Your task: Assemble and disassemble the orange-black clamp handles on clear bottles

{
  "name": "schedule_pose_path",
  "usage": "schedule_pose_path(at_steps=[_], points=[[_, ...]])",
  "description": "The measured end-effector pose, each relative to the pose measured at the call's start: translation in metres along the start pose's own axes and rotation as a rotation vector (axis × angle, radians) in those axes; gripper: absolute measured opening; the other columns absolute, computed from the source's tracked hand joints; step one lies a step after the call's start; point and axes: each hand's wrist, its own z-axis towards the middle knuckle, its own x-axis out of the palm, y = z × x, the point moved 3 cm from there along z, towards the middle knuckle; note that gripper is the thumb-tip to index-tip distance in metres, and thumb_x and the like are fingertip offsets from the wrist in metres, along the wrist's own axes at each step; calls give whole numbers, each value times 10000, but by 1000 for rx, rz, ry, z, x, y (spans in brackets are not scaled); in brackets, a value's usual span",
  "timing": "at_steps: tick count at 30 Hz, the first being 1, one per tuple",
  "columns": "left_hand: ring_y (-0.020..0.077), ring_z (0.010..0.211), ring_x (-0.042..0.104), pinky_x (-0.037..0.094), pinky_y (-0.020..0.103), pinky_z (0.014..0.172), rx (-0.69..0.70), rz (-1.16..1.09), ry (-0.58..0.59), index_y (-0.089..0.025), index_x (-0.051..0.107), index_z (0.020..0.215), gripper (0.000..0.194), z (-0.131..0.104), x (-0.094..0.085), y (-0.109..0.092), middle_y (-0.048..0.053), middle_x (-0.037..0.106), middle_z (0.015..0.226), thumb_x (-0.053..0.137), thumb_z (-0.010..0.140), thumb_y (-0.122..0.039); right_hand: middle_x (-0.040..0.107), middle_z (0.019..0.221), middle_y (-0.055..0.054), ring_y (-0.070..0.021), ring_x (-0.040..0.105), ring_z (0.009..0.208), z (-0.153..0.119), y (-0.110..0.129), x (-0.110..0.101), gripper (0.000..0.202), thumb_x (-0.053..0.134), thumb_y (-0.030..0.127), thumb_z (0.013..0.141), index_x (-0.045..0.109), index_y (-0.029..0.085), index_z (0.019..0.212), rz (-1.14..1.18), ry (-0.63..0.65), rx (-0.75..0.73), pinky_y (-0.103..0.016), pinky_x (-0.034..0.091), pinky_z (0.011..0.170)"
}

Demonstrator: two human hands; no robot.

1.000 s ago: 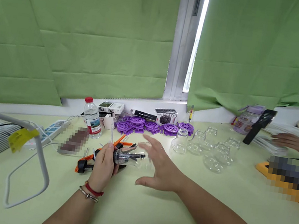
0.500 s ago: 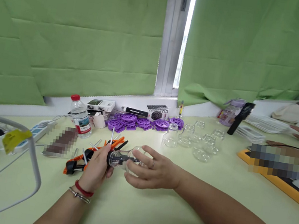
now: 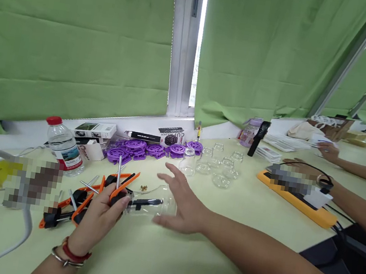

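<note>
My left hand (image 3: 97, 218) grips an orange and black clamp tool (image 3: 118, 191) whose black shaft (image 3: 145, 202) runs inside a clear glass jar (image 3: 153, 204) lying sideways. My right hand (image 3: 181, 201) is beside the jar's far end, fingers spread, palm toward it; whether it touches the glass I cannot tell. A red band and a metal bracelet circle my left wrist. More orange clamps (image 3: 63, 210) and metal rods (image 3: 88, 185) lie on the pale green table (image 3: 163, 263) under my left hand.
Several clear jars (image 3: 213, 165) and purple plastic discs (image 3: 146, 147) sit toward the window. A water bottle (image 3: 63, 146) stands at left, boxes behind it. Another person's arms (image 3: 356, 206) rest at right by an orange mat (image 3: 310, 210). A white lamp arm (image 3: 22, 218) crosses the left.
My right hand has let go of the jar and opened its fingers beside it. The camera has swung right, so everything shifted left in view. My left hand keeps its grip.
</note>
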Motion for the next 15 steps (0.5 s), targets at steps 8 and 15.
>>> schedule_pose_path(at_steps=[8, 15], points=[[81, 407, 378, 290, 196, 375, -158, -90, -79, -203, 483, 699, 314, 4, 2, -1, -51, 428, 524, 539, 741, -509, 412, 1280, -132, -286, 403, 1194, -4, -15, 8, 665, 689, 318, 689, 409, 226, 1285, -174, -15, -20, -463, 393, 958], [67, 343, 368, 265, 181, 317, -309, -332, -316, -207, 473, 737, 319, 8, -9, 0, -54, 461, 522, 540, 726, -518, 454, 1240, -124, -284, 409, 1192, -36, -60, -22, 598, 669, 393, 667, 443, 210, 1190, -342, -398, 212, -467, 384, 972]])
